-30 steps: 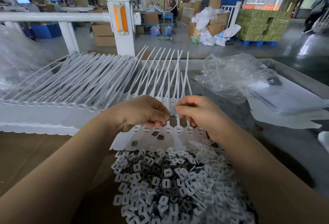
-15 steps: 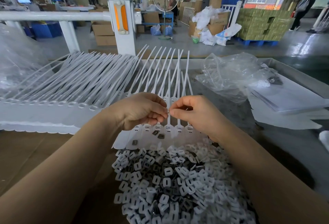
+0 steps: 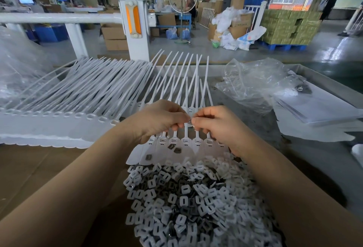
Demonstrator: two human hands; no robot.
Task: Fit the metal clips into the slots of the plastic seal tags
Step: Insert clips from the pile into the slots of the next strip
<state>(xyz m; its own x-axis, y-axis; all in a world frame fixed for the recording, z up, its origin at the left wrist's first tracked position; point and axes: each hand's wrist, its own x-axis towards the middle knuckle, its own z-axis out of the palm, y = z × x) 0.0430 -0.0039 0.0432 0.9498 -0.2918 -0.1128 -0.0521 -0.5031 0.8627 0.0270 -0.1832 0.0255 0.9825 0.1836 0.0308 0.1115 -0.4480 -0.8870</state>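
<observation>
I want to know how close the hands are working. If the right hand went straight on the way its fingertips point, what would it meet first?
The right hand points leftward at the left hand. It would meet the small clip pinched between them, then the left fingertips, almost at once; depth looks about equal.

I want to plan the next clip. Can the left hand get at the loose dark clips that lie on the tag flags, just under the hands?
Probably yes. The loose dark clips lie uncovered on the tag flags, just below the left hand, with nothing between. But that hand and the right hand now pinch a small piece together, so it must let go first.
</observation>
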